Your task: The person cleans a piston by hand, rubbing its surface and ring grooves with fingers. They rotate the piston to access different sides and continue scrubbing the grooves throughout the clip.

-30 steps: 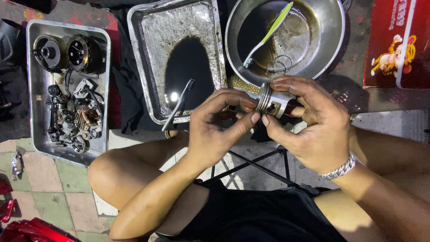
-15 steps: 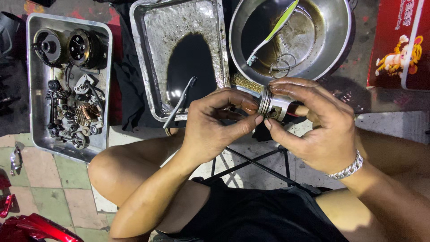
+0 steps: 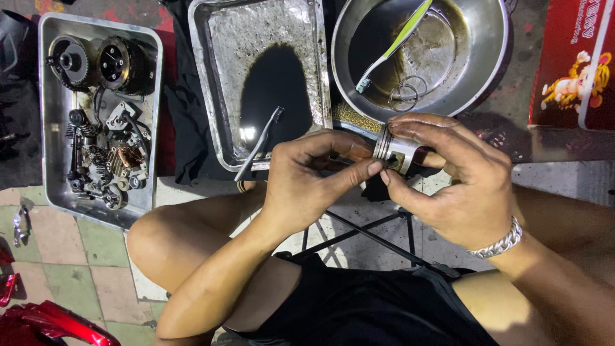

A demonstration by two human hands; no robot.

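Both hands met over the person's lap, closed around a small metal piston (image 3: 396, 152). The right hand (image 3: 458, 182) wrapped its fingers over the top of the piston and pinched it from below with the thumb, gripping it firmly. The left hand (image 3: 307, 182) was curled nearly shut, its thumb and forefinger pressed against the piston's ringed end, just at the grooves; whether it held some small part between them could not be told.

Judging from how things lay, the work looked to be midway: the piston appeared clean and bright, with rings or grooves showing at its left end, while a few loose wire rings (image 3: 407, 93) sat in the oily round basin (image 3: 493, 57) far right, beside a green-handled toothbrush (image 3: 394, 46). A dark brush (image 3: 257, 146) leaned on the near rim of the grimy middle tray (image 3: 198, 96). Far left, another tray (image 3: 48, 128) held gears, springs and small engine parts (image 3: 102, 154), so much seemed yet to be fitted. A red box (image 3: 576, 64) stood at the far right, and red bodywork (image 3: 57, 323) lay on the tiled floor near left.
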